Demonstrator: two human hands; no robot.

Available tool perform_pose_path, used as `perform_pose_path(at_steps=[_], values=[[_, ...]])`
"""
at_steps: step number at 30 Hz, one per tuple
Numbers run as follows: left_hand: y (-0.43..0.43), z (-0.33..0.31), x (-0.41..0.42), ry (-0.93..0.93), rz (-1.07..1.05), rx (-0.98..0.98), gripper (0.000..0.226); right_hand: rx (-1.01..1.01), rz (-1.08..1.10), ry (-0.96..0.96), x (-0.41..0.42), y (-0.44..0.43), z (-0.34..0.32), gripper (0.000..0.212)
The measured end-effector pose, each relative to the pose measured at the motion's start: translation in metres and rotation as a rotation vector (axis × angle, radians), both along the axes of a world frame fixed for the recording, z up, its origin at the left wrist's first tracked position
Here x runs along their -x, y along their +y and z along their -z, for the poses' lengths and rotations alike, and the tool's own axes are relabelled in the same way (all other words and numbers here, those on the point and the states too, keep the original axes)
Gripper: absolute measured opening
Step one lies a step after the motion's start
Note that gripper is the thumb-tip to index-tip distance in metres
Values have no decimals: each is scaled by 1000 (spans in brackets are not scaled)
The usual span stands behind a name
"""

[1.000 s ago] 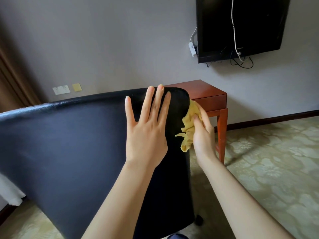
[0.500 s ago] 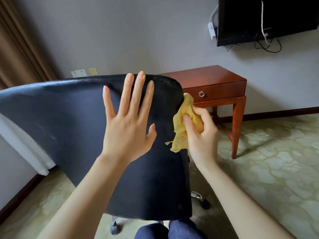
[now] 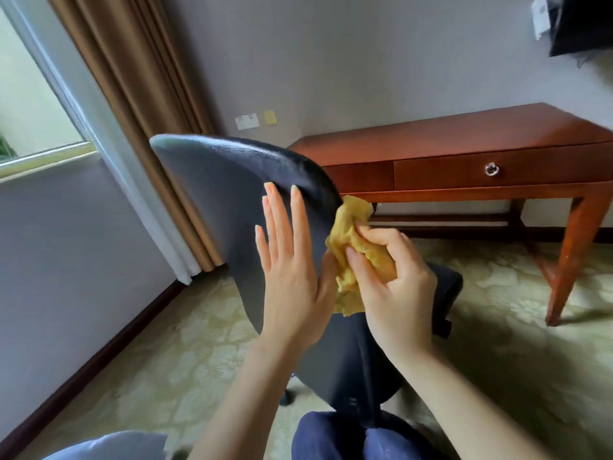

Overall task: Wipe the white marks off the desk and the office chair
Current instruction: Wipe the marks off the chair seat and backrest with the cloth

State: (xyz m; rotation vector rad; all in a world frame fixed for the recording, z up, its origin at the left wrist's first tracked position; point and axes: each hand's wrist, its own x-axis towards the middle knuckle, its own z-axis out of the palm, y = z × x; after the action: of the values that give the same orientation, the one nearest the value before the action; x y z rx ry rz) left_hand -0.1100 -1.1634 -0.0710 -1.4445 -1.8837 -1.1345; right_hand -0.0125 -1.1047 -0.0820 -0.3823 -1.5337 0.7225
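Straight left fingers (image 3: 282, 224) press chair back (image 3: 215, 194); right hand (image 3: 394, 287) grips cloth (image 3: 351, 227).

The chair back (image 3: 232, 200) has swung round
It now stands nearly edge-on; the right hand (image 3: 394, 287) has bunched the cloth (image 3: 348, 234) tighter and slid it down the rim; the left hand (image 3: 292, 287) has drawn its fingers together; a window (image 3: 30, 94) and curtain (image 3: 132, 111) have come into sight.
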Motion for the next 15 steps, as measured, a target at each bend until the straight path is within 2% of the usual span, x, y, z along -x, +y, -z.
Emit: perform_pose_path(at_steps=[6,11,15], values=[[-7,-5,13,-195,26,-158,72,-9,-291,-71,12,3,0,14],[-11,-8,28,-236,-67,-164,90,422,-711,-35,33,7,32,24],[-19,-5,52,-269,-46,-144,89,561,-846,-18,49,8,59,23]])
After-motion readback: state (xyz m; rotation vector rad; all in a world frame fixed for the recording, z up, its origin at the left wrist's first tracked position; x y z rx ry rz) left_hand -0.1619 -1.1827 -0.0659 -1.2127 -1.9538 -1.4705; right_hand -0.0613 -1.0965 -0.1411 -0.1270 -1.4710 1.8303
